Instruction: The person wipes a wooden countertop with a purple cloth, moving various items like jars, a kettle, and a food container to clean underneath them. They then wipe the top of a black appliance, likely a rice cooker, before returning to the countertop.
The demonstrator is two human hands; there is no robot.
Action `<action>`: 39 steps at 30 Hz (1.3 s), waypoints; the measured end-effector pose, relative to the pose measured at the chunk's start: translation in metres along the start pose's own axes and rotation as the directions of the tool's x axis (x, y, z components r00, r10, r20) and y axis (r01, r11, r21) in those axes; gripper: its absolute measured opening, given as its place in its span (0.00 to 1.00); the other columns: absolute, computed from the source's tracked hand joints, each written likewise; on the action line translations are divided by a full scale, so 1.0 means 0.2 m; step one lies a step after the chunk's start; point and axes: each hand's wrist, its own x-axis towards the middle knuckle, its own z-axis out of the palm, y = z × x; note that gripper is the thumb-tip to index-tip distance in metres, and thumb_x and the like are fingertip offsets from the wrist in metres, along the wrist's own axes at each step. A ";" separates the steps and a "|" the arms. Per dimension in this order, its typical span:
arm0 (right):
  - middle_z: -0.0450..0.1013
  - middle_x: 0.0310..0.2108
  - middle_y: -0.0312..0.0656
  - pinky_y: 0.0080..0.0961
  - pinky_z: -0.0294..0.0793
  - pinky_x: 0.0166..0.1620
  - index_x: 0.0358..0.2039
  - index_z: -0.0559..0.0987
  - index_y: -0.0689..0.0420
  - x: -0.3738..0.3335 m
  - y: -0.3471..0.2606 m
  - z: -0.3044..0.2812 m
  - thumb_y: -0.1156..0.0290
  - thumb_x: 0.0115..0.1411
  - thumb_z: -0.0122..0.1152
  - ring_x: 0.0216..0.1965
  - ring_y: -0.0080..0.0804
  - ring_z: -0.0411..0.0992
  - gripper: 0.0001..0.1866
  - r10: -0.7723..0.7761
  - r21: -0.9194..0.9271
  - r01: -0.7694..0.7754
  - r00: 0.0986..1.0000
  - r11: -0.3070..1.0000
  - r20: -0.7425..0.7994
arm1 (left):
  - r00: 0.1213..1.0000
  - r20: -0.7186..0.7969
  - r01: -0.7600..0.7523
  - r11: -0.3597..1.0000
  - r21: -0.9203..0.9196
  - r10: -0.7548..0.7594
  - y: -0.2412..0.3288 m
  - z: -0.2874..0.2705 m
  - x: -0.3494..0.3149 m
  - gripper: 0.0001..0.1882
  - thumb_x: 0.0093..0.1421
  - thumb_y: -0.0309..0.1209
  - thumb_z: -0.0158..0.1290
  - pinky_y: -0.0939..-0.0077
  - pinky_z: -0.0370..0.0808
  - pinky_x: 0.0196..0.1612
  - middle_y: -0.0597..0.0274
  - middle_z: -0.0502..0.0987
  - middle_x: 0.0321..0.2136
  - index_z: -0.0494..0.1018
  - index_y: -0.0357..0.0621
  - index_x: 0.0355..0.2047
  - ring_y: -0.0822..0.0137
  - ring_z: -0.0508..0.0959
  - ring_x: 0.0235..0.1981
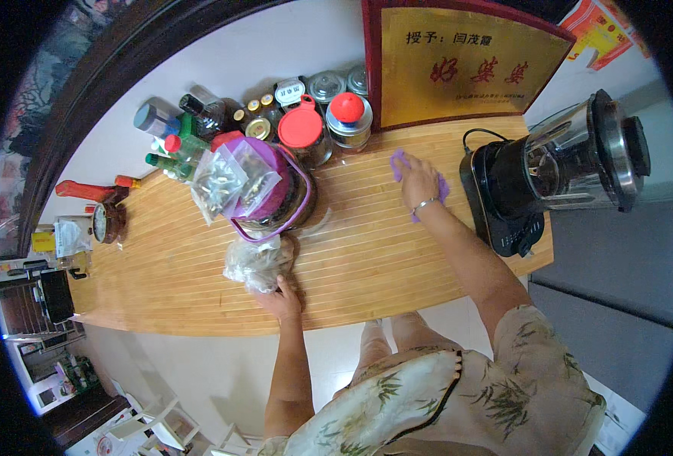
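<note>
My right hand [420, 186] presses a purple cloth [399, 161] on the wooden counter, between the jars and the blender; cloth shows past the fingertips and beside the hand. Near the counter's front edge, my left hand [279, 302] is closed on a crumpled clear plastic bag [257, 262] with pale contents I cannot make out. The bag hides most of its fingers, though the thumb shows. Just behind that bag stands a large jar with a purple lid and handle [306, 182]. Flat clear packets [234, 182] lie on its lid.
A black blender with a clear jug [504, 190] stands at the right. Along the wall are a red-lidded jar [301, 128], a jar with a red knob [348, 121] and several bottles [188, 148]. A gold plaque in a red frame [458, 68] leans behind. A small bowl [107, 222] sits far left.
</note>
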 end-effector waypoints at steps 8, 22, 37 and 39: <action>0.70 0.53 0.43 0.44 0.68 0.49 0.47 0.78 0.60 -0.01 -0.59 0.13 0.66 0.60 0.47 0.47 0.44 0.70 0.18 -0.159 -0.082 0.179 0.966 0.980 0.203 | 0.999 0.047 -0.009 1.000 0.016 0.008 -0.07 0.02 0.00 0.46 0.60 0.54 0.50 0.47 0.55 0.62 0.30 0.56 0.60 0.51 0.25 0.62 0.36 0.57 0.61; 0.74 0.39 0.56 0.48 0.70 0.45 0.36 0.78 0.59 -0.07 -0.56 0.12 0.60 0.59 0.55 0.42 0.54 0.71 0.15 -0.009 0.038 0.015 0.991 0.999 -0.136 | 0.999 -0.029 -0.029 0.999 0.019 0.030 0.04 0.00 0.00 0.42 0.60 0.52 0.50 0.46 0.56 0.61 0.31 0.59 0.59 0.54 0.26 0.61 0.35 0.59 0.59; 0.72 0.44 0.60 0.48 0.71 0.46 0.45 0.73 0.63 -0.07 -0.55 0.09 0.62 0.64 0.46 0.46 0.53 0.71 0.17 0.069 0.226 -0.099 0.988 0.969 0.139 | 0.997 -0.057 -0.062 0.997 -0.044 0.060 0.04 -0.02 0.02 0.40 0.59 0.51 0.52 0.46 0.57 0.59 0.31 0.63 0.56 0.59 0.27 0.58 0.35 0.62 0.56; 0.72 0.43 0.58 0.46 0.71 0.45 0.44 0.74 0.63 0.05 -0.42 -0.06 0.62 0.64 0.47 0.45 0.52 0.71 0.17 0.111 0.345 -0.185 0.968 0.920 0.224 | 0.998 -0.043 -0.055 0.997 -0.054 0.053 0.03 -0.03 0.00 0.40 0.59 0.52 0.52 0.45 0.57 0.59 0.31 0.63 0.56 0.59 0.28 0.58 0.35 0.62 0.56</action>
